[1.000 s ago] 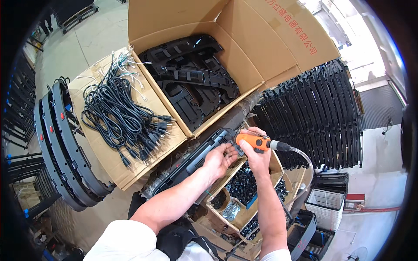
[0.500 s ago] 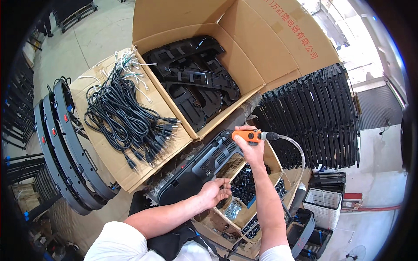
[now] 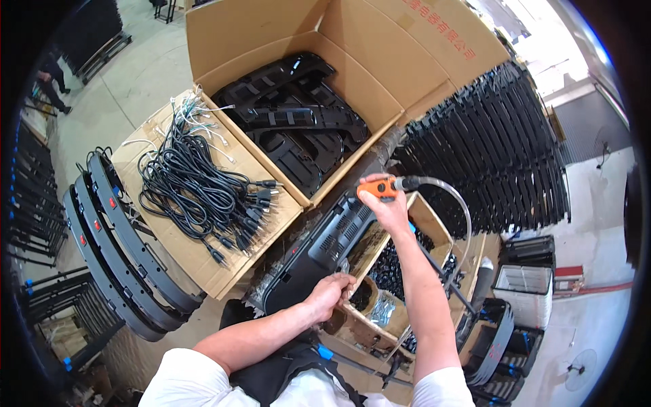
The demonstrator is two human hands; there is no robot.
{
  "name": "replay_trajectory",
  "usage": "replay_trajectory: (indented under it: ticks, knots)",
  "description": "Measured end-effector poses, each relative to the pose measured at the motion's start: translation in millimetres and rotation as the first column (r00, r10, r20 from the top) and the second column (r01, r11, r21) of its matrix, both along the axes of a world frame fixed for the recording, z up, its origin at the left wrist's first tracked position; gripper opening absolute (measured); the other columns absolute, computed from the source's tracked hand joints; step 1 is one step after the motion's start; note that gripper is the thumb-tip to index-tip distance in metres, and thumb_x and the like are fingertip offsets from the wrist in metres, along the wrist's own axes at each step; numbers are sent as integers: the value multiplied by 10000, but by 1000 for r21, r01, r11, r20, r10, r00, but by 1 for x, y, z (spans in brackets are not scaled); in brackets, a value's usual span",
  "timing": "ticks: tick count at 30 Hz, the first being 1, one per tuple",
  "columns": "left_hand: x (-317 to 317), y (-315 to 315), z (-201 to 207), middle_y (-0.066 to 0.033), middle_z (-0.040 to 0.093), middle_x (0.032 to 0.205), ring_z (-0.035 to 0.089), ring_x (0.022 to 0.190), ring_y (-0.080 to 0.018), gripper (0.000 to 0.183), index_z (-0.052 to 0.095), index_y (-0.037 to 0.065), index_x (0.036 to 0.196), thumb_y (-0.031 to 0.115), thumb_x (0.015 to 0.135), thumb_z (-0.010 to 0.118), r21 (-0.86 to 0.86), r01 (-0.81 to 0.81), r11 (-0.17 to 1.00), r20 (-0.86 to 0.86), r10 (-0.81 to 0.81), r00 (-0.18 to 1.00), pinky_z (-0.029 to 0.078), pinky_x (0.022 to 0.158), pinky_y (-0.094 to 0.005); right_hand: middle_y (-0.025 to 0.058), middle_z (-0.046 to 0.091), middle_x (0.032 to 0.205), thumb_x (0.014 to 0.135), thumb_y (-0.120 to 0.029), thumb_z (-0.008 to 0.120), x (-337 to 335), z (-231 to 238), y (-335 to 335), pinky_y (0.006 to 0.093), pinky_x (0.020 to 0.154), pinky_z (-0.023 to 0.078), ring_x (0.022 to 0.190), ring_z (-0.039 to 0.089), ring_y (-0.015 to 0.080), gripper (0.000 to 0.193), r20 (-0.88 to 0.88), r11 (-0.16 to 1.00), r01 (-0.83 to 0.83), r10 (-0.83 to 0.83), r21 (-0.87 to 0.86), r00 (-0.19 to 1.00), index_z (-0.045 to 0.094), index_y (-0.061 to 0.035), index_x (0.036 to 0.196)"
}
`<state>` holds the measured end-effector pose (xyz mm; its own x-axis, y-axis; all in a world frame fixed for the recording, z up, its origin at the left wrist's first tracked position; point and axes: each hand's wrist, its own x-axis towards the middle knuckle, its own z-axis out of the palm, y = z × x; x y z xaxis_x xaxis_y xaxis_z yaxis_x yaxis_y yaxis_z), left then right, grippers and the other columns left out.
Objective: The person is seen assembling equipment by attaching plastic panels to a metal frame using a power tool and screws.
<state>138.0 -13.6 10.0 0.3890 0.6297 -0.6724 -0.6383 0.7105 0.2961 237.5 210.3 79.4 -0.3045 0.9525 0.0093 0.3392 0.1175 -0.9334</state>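
Observation:
My right hand (image 3: 388, 209) is wrapped round an orange air tool (image 3: 381, 190) with a clear hose at its back end. It is over the far end of a long black plastic housing (image 3: 319, 256) with vent slots. The tool's tip is hidden. My left hand (image 3: 329, 296) is closed, fingertips pressed together, between the housing's near end and a wooden parts box (image 3: 361, 262). What those fingers hold, if anything, is too small to make out. Small black parts (image 3: 388, 269) and a clear bag of silver pieces (image 3: 383, 308) lie in the box's compartments.
Black power cords (image 3: 196, 183) are heaped on a cardboard flap (image 3: 129, 163) at left. Behind stands an open carton (image 3: 258, 34) with black plastic shells (image 3: 305, 129). Stacked black frames (image 3: 481, 156) rise at right, curved grey parts (image 3: 129, 244) at far left. White baskets (image 3: 525, 292) stand right.
The whole view has shifted. My left hand has drawn slightly away from the parts box toward the housing, its fingers more closed. My right hand still grips the air tool over the housing's far end.

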Motion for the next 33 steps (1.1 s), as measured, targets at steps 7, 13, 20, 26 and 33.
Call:
replay_trajectory:
  ticks: [7,13,20,26,33]
  knots:
    - [-1,-14,-18,-50,686,1084,637,974,-179,272,673,42,1209,216,1102,494,166,59,984,-136,-37,990,522,866,-336,65,740,1147,803,-161,872,11,-5,14,355,979,549,1072,686,166,517,94,995,63,-70,75,993,667,-69,1269]
    - [-4,-40,-3,-151,668,1252,652,1149,-250,381,601,-41,1349,238,1122,477,179,231,956,-256,-182,949,526,1035,-393,28,752,1074,833,-130,845,61,62,-44,313,938,561,983,692,122,405,-325,982,128,-76,139,943,696,-63,1205]
    - [54,-62,-44,-121,647,1322,617,1196,-208,442,576,-19,1409,292,1103,509,-1,654,756,-433,-590,681,493,1033,-356,93,746,1167,848,-102,851,203,51,-135,346,1019,552,1109,698,171,487,-359,967,241,-197,79,912,641,-38,1283]
    - [90,-68,-109,-267,558,1499,547,1379,-389,626,463,-68,1513,365,1061,482,-194,878,437,-776,-616,135,412,1159,-453,147,732,1232,860,-93,833,299,50,-209,366,1042,547,1144,691,201,519,-309,903,430,-410,-3,858,606,-15,1319]
    - [136,-24,-29,-161,774,922,739,879,-338,478,748,10,967,440,1020,547,-101,978,183,-864,-504,5,567,831,-427,164,720,1238,878,-54,792,376,4,-285,367,1023,546,1121,691,213,516,-369,755,648,-635,-105,679,575,7,1342]
